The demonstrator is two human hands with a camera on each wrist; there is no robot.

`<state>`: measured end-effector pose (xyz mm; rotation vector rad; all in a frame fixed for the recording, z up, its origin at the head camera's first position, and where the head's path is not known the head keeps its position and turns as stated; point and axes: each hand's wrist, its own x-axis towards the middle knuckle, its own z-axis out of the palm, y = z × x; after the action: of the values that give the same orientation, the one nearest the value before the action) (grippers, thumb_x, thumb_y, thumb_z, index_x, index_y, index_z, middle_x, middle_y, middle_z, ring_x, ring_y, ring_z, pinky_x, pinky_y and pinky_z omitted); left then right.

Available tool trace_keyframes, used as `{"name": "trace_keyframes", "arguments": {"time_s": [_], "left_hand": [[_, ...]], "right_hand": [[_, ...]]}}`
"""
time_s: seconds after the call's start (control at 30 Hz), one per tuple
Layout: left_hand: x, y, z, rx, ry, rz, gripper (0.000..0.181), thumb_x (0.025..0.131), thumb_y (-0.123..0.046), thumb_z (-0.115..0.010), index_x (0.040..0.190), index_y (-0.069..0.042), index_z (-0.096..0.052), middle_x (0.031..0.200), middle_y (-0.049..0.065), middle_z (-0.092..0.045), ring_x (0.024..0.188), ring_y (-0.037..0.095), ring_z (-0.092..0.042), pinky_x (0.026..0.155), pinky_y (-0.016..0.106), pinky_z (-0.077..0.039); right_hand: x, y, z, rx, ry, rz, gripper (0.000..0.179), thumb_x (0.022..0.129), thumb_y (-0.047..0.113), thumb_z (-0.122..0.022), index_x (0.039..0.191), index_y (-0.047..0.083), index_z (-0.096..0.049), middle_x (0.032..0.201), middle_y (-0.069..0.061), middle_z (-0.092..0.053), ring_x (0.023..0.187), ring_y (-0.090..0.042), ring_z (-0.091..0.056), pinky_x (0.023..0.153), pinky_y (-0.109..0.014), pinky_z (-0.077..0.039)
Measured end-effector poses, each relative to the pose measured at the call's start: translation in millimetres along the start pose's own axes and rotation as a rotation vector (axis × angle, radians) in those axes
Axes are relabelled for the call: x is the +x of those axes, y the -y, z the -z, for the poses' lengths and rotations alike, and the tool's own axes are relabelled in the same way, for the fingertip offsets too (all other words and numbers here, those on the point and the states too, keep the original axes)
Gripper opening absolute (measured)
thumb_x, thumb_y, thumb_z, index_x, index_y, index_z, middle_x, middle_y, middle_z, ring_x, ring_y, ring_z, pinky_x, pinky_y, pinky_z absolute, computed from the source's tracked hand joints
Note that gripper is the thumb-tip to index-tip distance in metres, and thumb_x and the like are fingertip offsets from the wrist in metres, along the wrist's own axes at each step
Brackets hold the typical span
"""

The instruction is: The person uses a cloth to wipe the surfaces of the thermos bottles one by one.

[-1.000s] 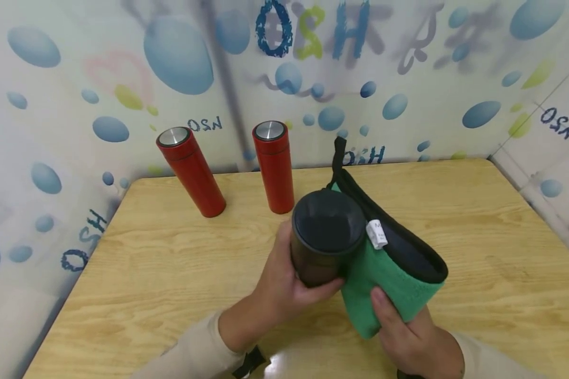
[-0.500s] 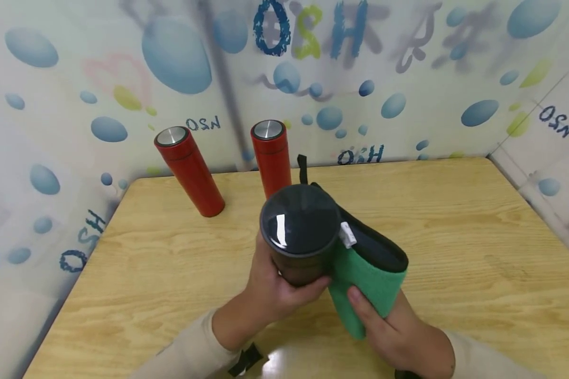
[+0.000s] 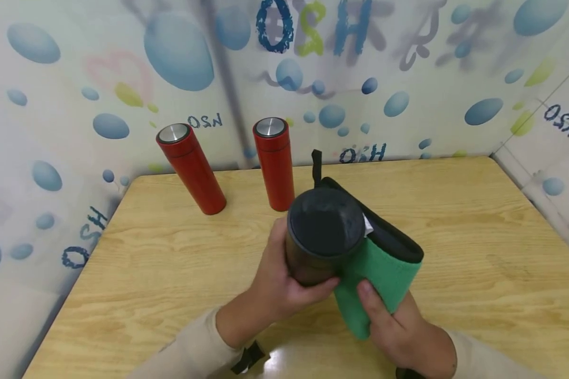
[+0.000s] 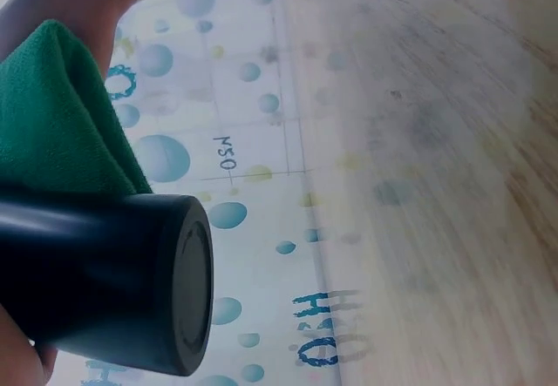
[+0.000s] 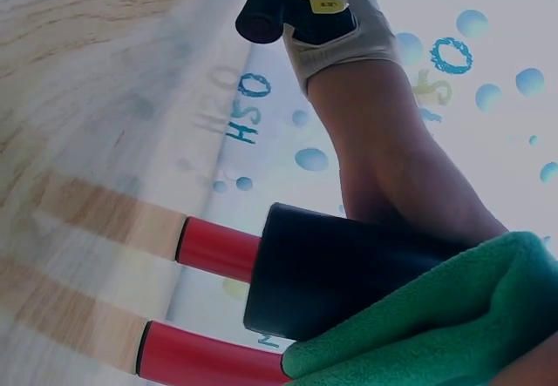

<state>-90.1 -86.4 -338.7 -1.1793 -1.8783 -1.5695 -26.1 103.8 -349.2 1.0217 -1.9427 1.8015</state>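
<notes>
A dark tumbler (image 3: 325,226) with a glossy black lid is held above the table by my left hand (image 3: 278,287), fingers and thumb wrapped round its side. My right hand (image 3: 405,329) grips a green fabric pouch (image 3: 384,273) with a black lining, a black hanging loop and a white tag; the thumb lies on its front. The pouch lies against the tumbler's right side. In the left wrist view the tumbler's base (image 4: 193,286) is visible, and the green fabric (image 4: 65,116) touches its wall. The right wrist view shows the folded fabric (image 5: 436,329) beside the tumbler (image 5: 349,273).
Two red flasks with steel-topped lids stand upright at the back of the table: a left flask (image 3: 192,168) and a right flask (image 3: 274,163). A light wood table (image 3: 170,273) stretches beneath the hands. A patterned wall covering (image 3: 408,131) rises behind it.
Together the tumbler and the pouch shifted left, then came partway back right. The lid's bright reflection from half a second ago is gone. Both hands keep their hold; the red flasks stay put.
</notes>
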Motion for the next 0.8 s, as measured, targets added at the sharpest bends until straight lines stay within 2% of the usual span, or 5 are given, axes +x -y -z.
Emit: {"name": "trace_keyframes", "arguments": {"time_s": [0.1, 0.4, 0.5, 0.67, 0.8], "left_hand": [[0.0, 0.5, -0.2, 0.041, 0.025, 0.005, 0.079, 0.087, -0.038, -0.073, 0.14, 0.004, -0.032, 0.136, 0.021, -0.053, 0.122, 0.031, -0.055, 0.11, 0.044, -0.045], [-1.2, -0.6, -1.8, 0.139, 0.077, 0.047, 0.084, 0.084, -0.032, -0.078, 0.144, 0.0, -0.03, 0.141, 0.016, -0.05, 0.126, 0.027, -0.051, 0.109, 0.043, -0.044], [-2.7, -0.4, -1.3, 0.111, 0.061, 0.041, 0.081, 0.086, -0.035, -0.075, 0.142, 0.002, -0.031, 0.139, 0.017, -0.051, 0.125, 0.028, -0.052, 0.11, 0.042, -0.044], [-4.7, 0.6, 0.9, 0.008, -0.003, 0.016, 0.082, 0.087, -0.04, -0.072, 0.139, 0.009, -0.032, 0.131, 0.022, -0.056, 0.12, 0.029, -0.056, 0.111, 0.041, -0.043], [-3.6, 0.8, 1.7, -0.023, -0.025, 0.012, 0.087, 0.084, -0.04, -0.075, 0.14, 0.011, -0.031, 0.131, 0.024, -0.056, 0.12, 0.03, -0.057, 0.113, 0.042, -0.042]], "right_hand": [[-0.1, -1.0, 0.8, 0.023, -0.024, 0.007, 0.025, 0.101, -0.011, -0.031, 0.119, -0.008, -0.048, 0.097, -0.005, -0.055, 0.086, -0.011, -0.056, 0.077, -0.026, -0.049], [0.8, -2.9, 1.8, 0.06, -0.099, 0.044, 0.034, 0.101, -0.011, -0.031, 0.13, -0.004, -0.048, 0.111, 0.001, -0.059, 0.097, -0.006, -0.058, 0.088, -0.02, -0.049], [-0.8, -1.6, 2.3, 0.038, -0.063, 0.023, 0.033, 0.101, -0.012, -0.032, 0.128, -0.005, -0.047, 0.108, 0.0, -0.058, 0.095, -0.007, -0.057, 0.086, -0.021, -0.049], [-4.3, 1.5, 1.5, -0.044, 0.009, -0.038, 0.036, 0.096, -0.017, -0.037, 0.13, -0.008, -0.046, 0.11, -0.002, -0.057, 0.095, -0.008, -0.056, 0.089, -0.021, -0.049], [-5.2, 2.5, 1.5, -0.077, 0.012, -0.022, 0.038, 0.094, -0.019, -0.039, 0.13, -0.01, -0.047, 0.111, -0.004, -0.058, 0.096, -0.009, -0.056, 0.092, -0.02, -0.048]]}}
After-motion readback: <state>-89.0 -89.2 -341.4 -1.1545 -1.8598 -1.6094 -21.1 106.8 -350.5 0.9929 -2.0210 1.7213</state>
